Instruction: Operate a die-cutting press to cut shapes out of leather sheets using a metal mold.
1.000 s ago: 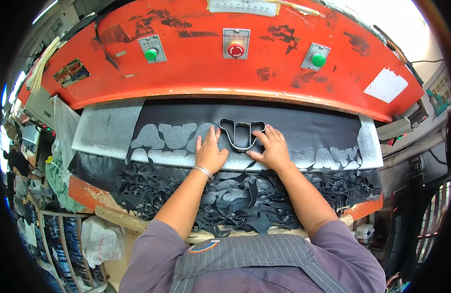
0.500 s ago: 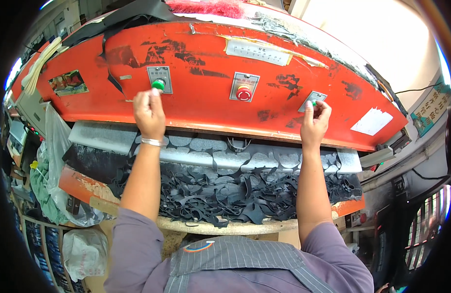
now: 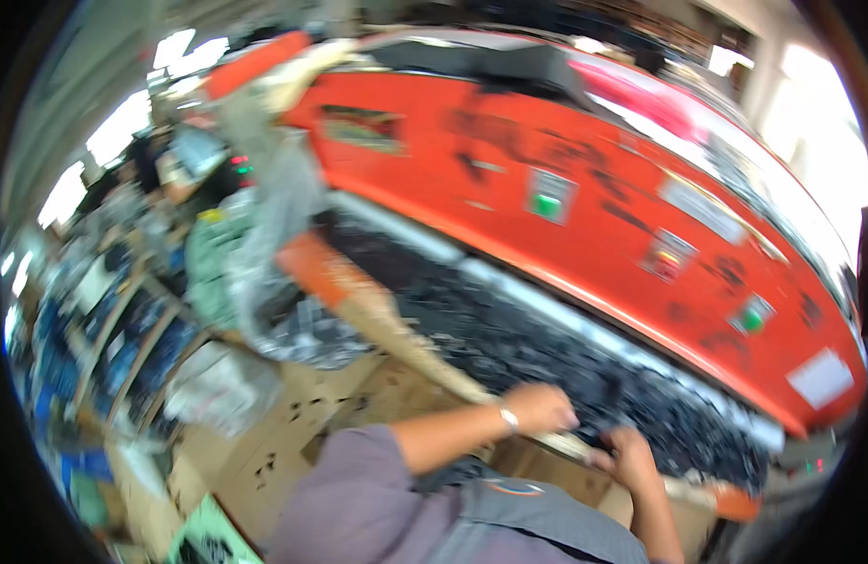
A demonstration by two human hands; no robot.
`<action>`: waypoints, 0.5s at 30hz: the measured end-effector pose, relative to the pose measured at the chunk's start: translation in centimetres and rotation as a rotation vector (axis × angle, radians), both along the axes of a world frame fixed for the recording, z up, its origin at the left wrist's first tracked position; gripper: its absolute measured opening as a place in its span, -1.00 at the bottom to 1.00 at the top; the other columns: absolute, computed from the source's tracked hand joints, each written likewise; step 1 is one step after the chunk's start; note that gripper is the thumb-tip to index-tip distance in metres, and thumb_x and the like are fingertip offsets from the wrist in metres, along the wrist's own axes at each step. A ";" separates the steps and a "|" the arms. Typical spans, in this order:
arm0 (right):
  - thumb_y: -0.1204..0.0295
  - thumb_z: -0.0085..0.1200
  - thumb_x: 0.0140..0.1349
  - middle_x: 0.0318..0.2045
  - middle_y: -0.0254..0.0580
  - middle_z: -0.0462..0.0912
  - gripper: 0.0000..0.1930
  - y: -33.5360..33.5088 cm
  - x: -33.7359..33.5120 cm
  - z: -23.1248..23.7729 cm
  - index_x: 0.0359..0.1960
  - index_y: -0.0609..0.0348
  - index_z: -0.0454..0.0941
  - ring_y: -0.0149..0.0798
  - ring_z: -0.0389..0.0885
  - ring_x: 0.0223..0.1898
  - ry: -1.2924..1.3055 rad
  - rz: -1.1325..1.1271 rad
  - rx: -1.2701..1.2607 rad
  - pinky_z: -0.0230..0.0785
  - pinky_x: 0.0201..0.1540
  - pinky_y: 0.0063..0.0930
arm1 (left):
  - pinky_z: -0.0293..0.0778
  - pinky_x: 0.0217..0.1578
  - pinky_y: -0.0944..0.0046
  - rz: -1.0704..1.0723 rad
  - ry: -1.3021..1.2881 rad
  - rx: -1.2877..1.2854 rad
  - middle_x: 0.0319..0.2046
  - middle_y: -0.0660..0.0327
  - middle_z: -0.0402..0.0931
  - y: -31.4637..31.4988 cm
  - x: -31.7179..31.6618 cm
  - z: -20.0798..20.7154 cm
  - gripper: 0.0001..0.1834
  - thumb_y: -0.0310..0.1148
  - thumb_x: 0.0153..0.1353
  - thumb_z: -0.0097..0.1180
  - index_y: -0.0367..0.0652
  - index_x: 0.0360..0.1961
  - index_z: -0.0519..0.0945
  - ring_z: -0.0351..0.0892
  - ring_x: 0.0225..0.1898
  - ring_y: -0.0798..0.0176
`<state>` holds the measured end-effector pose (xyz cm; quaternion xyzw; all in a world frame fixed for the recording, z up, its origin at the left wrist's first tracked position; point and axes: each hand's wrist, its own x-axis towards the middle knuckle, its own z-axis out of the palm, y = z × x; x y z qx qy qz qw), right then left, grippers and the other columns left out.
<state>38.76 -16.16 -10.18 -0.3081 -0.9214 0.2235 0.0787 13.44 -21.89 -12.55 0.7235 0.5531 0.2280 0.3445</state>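
Blur runs through the picture. My left hand (image 3: 537, 409), with a pale bracelet on the wrist, hovers near the front edge of the press table, its fingers bent. Close to its right, my right hand (image 3: 631, 461) has its thumb and curled fingers near the same edge. Smearing hides whether either one grips anything. Just beyond them, dark cut scraps (image 3: 537, 348) cover the bed under a large red press beam (image 3: 434, 160). Its front carries a green button (image 3: 547, 206), a red stop button (image 3: 667, 260) and another green button (image 3: 753, 321).
Left of the bed hang a clear plastic bag (image 3: 288, 207) and a green cloth or bag (image 3: 218, 273). A white sack (image 3: 222, 387) stands by a rack (image 3: 124, 348) of dark blue items. Brown cardboard (image 3: 255, 437) lies below. A wooden edge (image 3: 429, 362) borders the bed.
Both hands have left the green buttons and come down close together at the table's front edge. My view has swung left and tilted, bringing more of the left side into sight.
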 end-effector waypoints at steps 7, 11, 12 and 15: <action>0.41 0.44 -0.43 -0.41 -0.08 0.54 -0.53 -2.4 3.2 -2.6 -0.36 0.22 0.55 0.01 0.49 -0.31 -0.045 -0.162 0.411 0.39 -0.26 -0.17 | 0.43 -0.19 0.11 0.228 0.098 0.423 -0.41 0.13 0.46 -0.3 8.1 -2.8 -0.77 -0.23 0.01 0.12 -0.20 -0.53 0.55 0.44 -0.21 0.05; 0.37 0.43 -0.41 -0.46 -0.10 0.53 -0.59 -1.6 3.7 -1.6 -0.43 0.19 0.57 0.00 0.51 -0.33 -0.098 -0.109 0.397 0.40 -0.28 -0.17 | 0.43 -0.23 0.10 0.247 0.089 0.374 -0.43 0.14 0.46 0.0 8.5 -2.3 -0.76 -0.21 -0.03 0.14 -0.19 -0.55 0.54 0.45 -0.23 0.06; 0.35 0.42 -0.41 -0.48 -0.09 0.52 -0.61 -1.5 4.1 -1.3 -0.46 0.16 0.58 0.00 0.51 -0.33 -0.141 -0.067 0.372 0.40 -0.28 -0.17 | 0.43 -0.24 0.10 0.258 0.084 0.398 -0.44 0.14 0.46 -0.3 8.9 -2.6 -0.75 -0.20 -0.05 0.15 -0.18 -0.55 0.54 0.45 -0.24 0.06; 0.20 0.37 -0.21 -0.48 -0.13 0.61 -0.70 1.0 4.5 2.5 -0.48 0.08 0.63 -0.04 0.60 -0.38 -0.377 0.180 0.129 0.44 -0.35 -0.19 | 0.42 -0.29 0.09 0.231 0.081 0.387 -0.49 0.15 0.44 -1.8 9.1 -3.1 -0.71 -0.14 -0.06 0.14 -0.16 -0.63 0.52 0.45 -0.28 0.04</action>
